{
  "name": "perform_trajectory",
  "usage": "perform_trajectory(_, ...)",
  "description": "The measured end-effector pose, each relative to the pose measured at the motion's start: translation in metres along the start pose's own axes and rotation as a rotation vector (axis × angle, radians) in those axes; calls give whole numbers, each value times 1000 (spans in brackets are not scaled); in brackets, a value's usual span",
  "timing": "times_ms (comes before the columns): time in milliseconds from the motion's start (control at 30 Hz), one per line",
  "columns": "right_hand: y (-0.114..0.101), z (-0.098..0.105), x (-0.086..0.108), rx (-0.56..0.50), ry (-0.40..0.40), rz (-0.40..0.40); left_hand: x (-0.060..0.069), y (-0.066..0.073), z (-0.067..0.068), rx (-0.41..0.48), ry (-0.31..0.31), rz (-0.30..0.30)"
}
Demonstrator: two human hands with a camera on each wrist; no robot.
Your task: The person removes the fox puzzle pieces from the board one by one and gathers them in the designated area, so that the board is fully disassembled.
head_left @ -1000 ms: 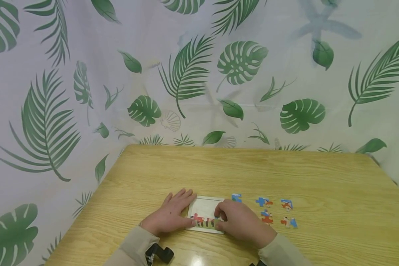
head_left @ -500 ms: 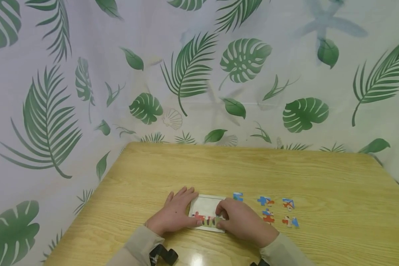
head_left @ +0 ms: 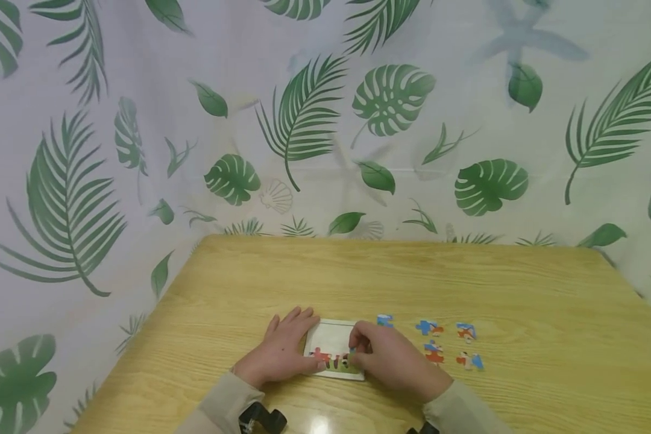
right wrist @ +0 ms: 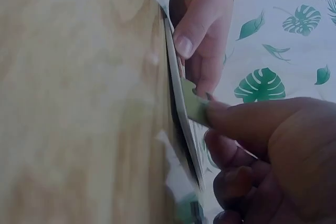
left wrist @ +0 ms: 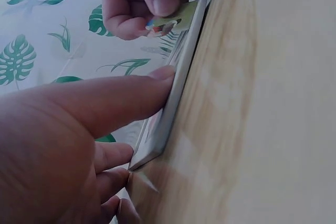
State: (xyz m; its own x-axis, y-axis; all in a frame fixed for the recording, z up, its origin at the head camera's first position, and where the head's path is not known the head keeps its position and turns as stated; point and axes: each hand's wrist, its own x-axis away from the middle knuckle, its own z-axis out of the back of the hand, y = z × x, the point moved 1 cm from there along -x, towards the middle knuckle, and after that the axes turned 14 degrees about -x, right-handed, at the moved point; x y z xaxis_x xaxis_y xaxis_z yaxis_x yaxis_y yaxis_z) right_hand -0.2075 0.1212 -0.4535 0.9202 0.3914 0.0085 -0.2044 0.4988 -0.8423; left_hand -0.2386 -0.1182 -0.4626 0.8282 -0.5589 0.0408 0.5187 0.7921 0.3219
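1. Low centre of the head view, the right hand [head_left: 393, 364] pinches a small, flat green jigsaw piece [right wrist: 192, 100] between thumb and fingers, tilted over the right end of the white rectangular puzzle tray [head_left: 333, 326].
2. I see the left hand [head_left: 279, 355] at the tray's left, fingers stretched out, thumb over the near edge.
3. Lower right, five blue-and-red jigsaw pieces [head_left: 434, 357] lie on the yellow wood-grain table [head_left: 325, 274].

White-rimmed puzzle tray [head_left: 333, 337], flat; red-and-green pieces [head_left: 322, 357] along near side. Olive-green jigsaw piece [left wrist: 185, 17] pinched in right hand [head_left: 393, 361], tilted, near right corner. Five loose pieces [head_left: 434, 354] rightward.
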Motion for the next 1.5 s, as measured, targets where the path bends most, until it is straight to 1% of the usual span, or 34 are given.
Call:
perform_trajectory(167,0,9,-1,-53,15,-21,3,-2,3,7,1,3)
perform_trajectory(300,5,26,6,-111,23,-71,3,-2,3,15,-15,-15)
perform_trajectory(367,8,36,11,-140,19,-80,3,-3,2,13,-23,-22)
perform_trajectory(433,12,45,17,-138,19,-76,3,-3,1,9,-31,-29)
perform_trajectory(600,22,64,30,-85,50,-69,3,-6,1,-1,-51,-43)
perform_trajectory(700,27,73,37,-108,43,-85,3,-7,1,3,-60,-45)
perform_trajectory(833,29,84,46,-145,15,-92,4,-7,3,12,-67,-47)
perform_trajectory(1000,35,94,60,-116,-2,-83,4,-6,4,16,-70,-50)
perform_trajectory(1167,45,105,73,-76,8,-92,5,-6,5,17,-70,-49)
perform_trajectory(1300,53,115,85,-88,2,-95,5,-6,5,26,-76,-45)
perform_trajectory(1433,66,124,98,-148,-49,-103,4,-7,4,17,-75,-44)
perform_trajectory(1500,73,127,104,-160,-76,-109,4,-8,4,13,-73,-44)
